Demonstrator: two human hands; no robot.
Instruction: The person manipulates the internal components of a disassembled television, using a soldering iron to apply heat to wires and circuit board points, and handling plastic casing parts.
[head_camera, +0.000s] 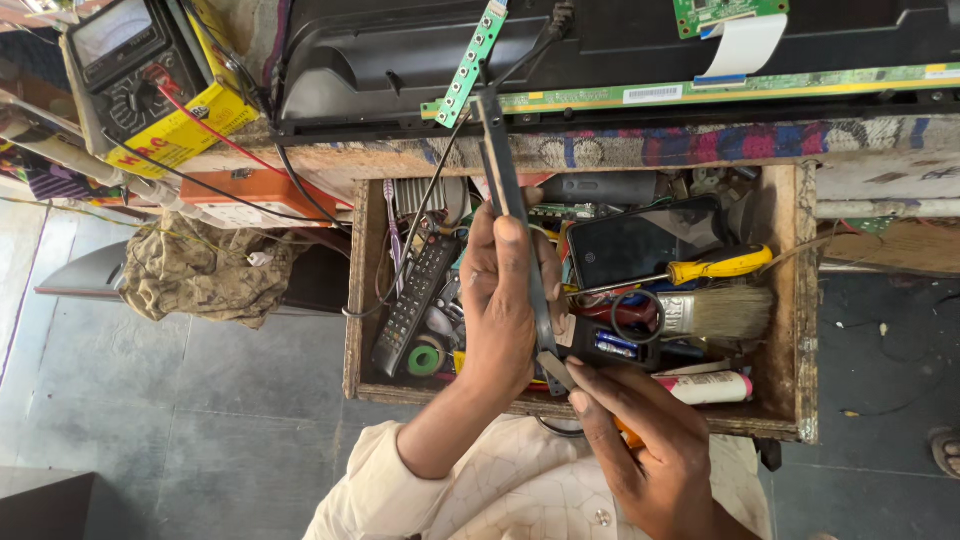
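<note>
Over the open wooden drawer (800, 300) full of tools, we hold a long thin dark metal strip (503, 170). Under our hands lie a black remote control with many buttons (415, 300), a yellow-handled screwdriver (715, 265), a flat paint brush with pale bristles (715, 313), a black phone-like slab (640, 245), a green roll of tape (425, 358) and a white tube with a pink band (710, 387). These crowd the drawer just below the strip.

Our left hand (500, 310) reaches up from the cream sleeve, its grip closed around the strip, thumb laid along it. Our right hand (640, 440) comes in from below and pinches the strip's lower end with closed fingertips.

On the bench (880, 140) above, a long green circuit strip (760, 90) carries a small white label. A yellow-cased meter (150, 80) sits at the far left, with red and black wires.
</note>
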